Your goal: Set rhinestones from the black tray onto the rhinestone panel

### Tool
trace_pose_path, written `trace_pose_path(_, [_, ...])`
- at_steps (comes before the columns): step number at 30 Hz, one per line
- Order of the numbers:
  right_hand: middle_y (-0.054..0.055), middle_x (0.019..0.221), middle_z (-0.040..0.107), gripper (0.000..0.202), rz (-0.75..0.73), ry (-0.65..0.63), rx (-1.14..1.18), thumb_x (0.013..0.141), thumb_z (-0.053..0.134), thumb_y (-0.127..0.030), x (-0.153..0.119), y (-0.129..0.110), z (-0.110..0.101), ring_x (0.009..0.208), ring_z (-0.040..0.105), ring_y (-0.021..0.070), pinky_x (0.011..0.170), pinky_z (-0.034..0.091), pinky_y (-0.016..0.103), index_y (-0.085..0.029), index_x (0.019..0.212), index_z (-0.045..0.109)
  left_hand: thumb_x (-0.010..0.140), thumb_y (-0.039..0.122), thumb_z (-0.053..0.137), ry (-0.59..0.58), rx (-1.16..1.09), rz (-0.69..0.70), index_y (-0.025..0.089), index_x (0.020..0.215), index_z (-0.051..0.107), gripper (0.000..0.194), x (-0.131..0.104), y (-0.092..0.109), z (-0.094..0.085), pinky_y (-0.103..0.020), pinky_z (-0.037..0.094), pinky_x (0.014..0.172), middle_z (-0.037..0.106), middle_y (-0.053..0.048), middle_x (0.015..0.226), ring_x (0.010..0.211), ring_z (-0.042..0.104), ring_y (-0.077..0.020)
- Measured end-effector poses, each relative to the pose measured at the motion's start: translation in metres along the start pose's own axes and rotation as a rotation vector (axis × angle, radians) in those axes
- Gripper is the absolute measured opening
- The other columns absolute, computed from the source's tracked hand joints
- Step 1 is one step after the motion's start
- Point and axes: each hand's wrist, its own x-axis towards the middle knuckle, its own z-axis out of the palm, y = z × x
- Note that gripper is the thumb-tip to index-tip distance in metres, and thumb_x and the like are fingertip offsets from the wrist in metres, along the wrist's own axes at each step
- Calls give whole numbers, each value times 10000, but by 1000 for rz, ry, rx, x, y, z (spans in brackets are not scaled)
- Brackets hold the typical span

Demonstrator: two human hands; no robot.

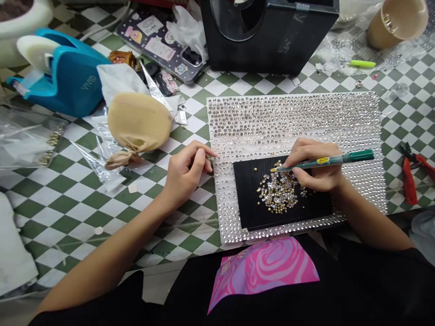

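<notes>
My right hand grips a green pen with a yellow label. Its yellowish tip points left, over a pile of small gold and silver rhinestones. The pile lies on a black board, which rests on a white sheet covered in rows of rhinestones. My left hand lies at the sheet's left edge, loosely curled with the index finger stretched towards it. I see nothing held in it.
At the left stand a blue tape dispenser and a tied beige pouch. Behind the sheet are a phone and a black box. Red-handled pliers, a light green tool and a paper cup are on the right.
</notes>
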Motion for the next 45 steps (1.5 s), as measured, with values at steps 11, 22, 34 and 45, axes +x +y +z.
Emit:
trace_pose_path(11, [2, 927, 721, 158, 194, 187, -219, 857, 619, -165, 2, 1, 9, 874, 657, 162, 799, 520, 344, -250, 969, 692, 958, 245, 437, -6, -13, -12, 198, 831, 638, 243, -1, 2, -1, -181, 453, 554, 586, 47, 564, 524, 555, -58])
trace_pose_path(22, [-5, 901, 722, 125, 178, 66, -277, 867, 630, -200, 5, 0, 7, 802, 620, 148, 739, 473, 327, -242, 965, 695, 958, 275, 433, -8, 16, -24, 212, 826, 634, 248, 0, 2, 0, -211, 462, 558, 586, 42, 561, 519, 556, -77])
trace_pose_path(34, [-9, 784, 700, 177, 124, 112, -97, 789, 621, -152, 1, -2, 2, 689, 569, 145, 640, 464, 327, -269, 893, 704, 961, 283, 436, -11, 15, -28, 219, 827, 633, 246, -1, 2, -1, -219, 458, 556, 587, 40, 568, 524, 549, -81])
trace_pose_path(45, [-13, 651, 655, 156, 30, -61, 16, 705, 583, -148, 0, -1, -2, 587, 535, 122, 512, 445, 270, -244, 774, 685, 964, 289, 433, -13, 18, -31, 221, 833, 634, 250, -2, 2, -1, -224, 465, 562, 588, 38, 569, 530, 552, -86])
